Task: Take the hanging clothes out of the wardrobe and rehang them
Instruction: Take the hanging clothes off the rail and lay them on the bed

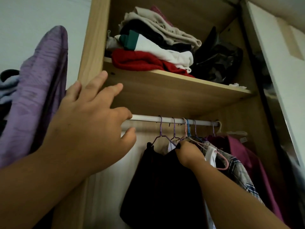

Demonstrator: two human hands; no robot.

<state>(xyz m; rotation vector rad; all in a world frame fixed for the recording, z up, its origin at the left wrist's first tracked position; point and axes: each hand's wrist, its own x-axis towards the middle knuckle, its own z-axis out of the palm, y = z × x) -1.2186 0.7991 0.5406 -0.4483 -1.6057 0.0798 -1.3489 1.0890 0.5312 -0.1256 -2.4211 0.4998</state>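
Right hand (189, 154) grips the dark garment (165, 187) on its purple hanger (160, 129); left hand (92, 116) spread open.

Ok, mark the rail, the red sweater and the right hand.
rail (145, 119): head view, bare white stretch.
red sweater (137, 61): head view, folded front.
right hand (189, 153): head view, its back; it grips the dark garment (156, 187).

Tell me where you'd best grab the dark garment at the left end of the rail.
Grip its purple hanger at the neck, under the hook, coming from the left, where the rail is bare. The hook loops over the rail, so it likely must lift up and off; the dark garment hangs limp. The left hand is on that side.
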